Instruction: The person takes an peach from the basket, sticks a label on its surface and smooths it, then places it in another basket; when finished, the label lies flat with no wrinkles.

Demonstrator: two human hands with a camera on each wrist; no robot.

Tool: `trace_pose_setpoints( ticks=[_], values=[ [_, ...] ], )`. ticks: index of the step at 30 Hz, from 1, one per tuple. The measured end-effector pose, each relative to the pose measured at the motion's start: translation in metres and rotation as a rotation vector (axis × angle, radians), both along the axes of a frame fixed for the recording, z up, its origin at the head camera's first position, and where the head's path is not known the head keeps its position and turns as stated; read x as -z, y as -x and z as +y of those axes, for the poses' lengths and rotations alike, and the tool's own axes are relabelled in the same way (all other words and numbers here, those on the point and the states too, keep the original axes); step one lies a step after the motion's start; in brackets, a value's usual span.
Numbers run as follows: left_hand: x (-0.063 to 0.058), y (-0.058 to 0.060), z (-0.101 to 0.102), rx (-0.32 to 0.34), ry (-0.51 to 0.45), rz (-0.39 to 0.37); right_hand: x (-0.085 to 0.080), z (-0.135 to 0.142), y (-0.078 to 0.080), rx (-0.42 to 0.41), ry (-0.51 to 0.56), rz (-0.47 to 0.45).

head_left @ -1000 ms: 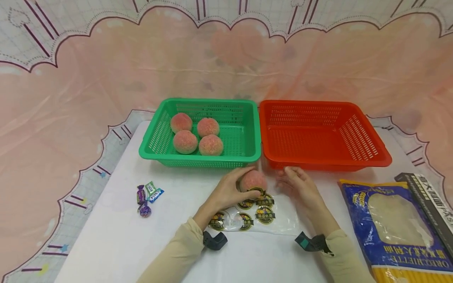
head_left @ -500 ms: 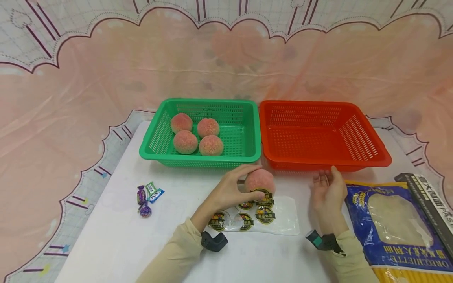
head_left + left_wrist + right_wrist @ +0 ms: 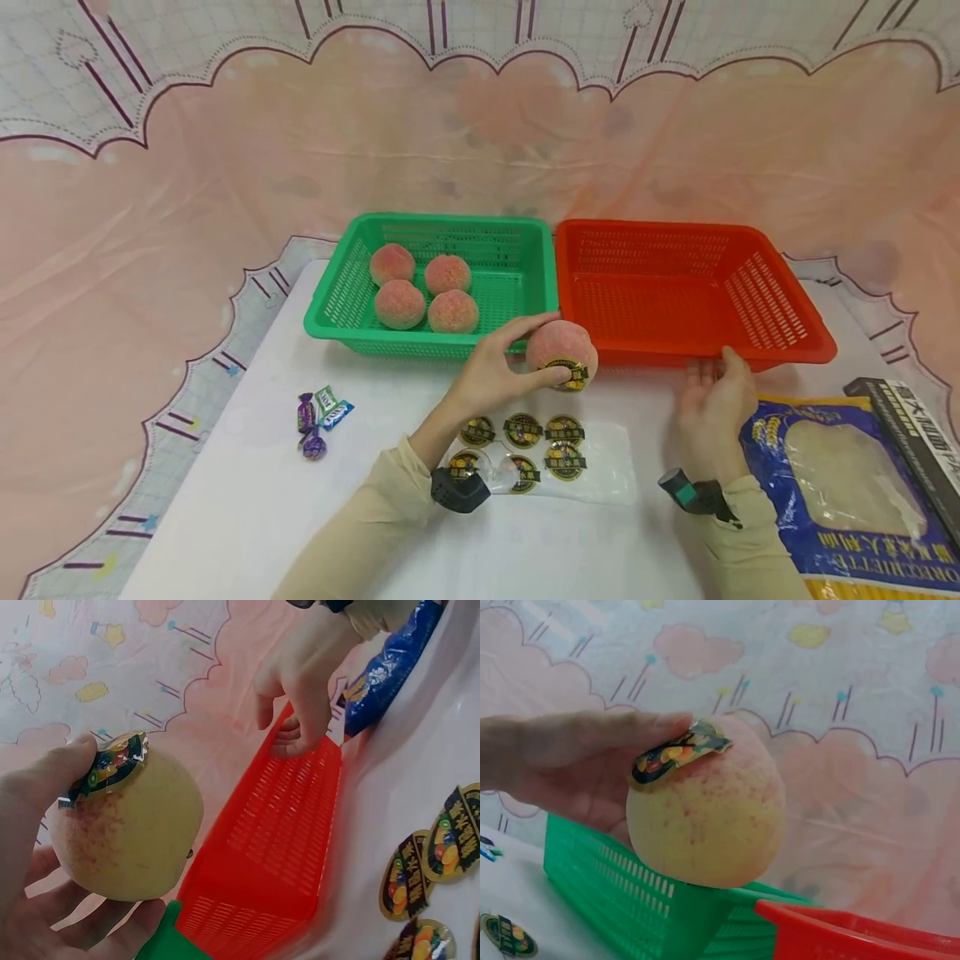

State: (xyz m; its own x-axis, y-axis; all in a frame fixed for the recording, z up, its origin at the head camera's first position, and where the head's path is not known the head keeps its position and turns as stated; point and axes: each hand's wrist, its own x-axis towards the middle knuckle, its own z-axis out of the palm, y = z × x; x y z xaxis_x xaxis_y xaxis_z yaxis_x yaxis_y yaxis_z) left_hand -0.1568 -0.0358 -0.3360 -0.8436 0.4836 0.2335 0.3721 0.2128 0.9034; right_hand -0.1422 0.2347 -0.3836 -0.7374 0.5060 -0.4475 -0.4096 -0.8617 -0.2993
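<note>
My left hand (image 3: 498,367) holds a pink and yellow peach (image 3: 558,343) above the table, in front of where the two baskets meet. A black and gold fruit sticker (image 3: 570,373) is on the peach, its edge standing off the skin in the left wrist view, with my thumb on it. Below lies a clear sheet of round stickers (image 3: 600,467). My right hand (image 3: 716,408) is at the front of the red basket (image 3: 637,354), fingers loosely bent; whether they touch the rim I cannot tell. Several peaches sit in the green basket (image 3: 375,342).
Small wrapped candies (image 3: 326,407) and a purple lollipop (image 3: 313,447) lie on the left of the white table (image 3: 247,517). At the right are a blue pasta bag (image 3: 847,483) and a dark box (image 3: 907,442). A patterned cloth (image 3: 465,142) hangs behind.
My left hand has lifted the peach up from the sticker sheet toward the baskets, sticker now on it. My right hand has moved right, away from the peach, to the red basket's front.
</note>
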Motion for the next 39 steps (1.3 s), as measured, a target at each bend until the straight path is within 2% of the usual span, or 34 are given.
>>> trace_pose_setpoints(
  ticks=[7,14,21,26,31,39],
  values=[
    [-0.005,0.022,0.012,-0.01,-0.023,-0.028,0.001,0.017,0.003,0.048,0.013,-0.046],
    [-0.001,0.063,0.029,-0.099,0.015,-0.009,0.003,0.019,0.011,0.124,-0.047,-0.043],
    [-0.017,0.1,0.058,-0.145,0.024,-0.063,0.007,0.014,0.015,0.177,-0.096,0.009],
    [-0.023,0.121,0.087,-0.173,-0.007,-0.096,0.01,0.013,0.015,0.177,-0.101,0.038],
    [-0.017,0.133,0.115,-0.192,0.026,-0.141,0.013,0.01,0.013,0.167,-0.096,0.063],
    [0.004,0.146,0.156,-0.249,0.086,-0.136,0.014,0.009,0.009,0.166,-0.114,0.106]
  ],
)
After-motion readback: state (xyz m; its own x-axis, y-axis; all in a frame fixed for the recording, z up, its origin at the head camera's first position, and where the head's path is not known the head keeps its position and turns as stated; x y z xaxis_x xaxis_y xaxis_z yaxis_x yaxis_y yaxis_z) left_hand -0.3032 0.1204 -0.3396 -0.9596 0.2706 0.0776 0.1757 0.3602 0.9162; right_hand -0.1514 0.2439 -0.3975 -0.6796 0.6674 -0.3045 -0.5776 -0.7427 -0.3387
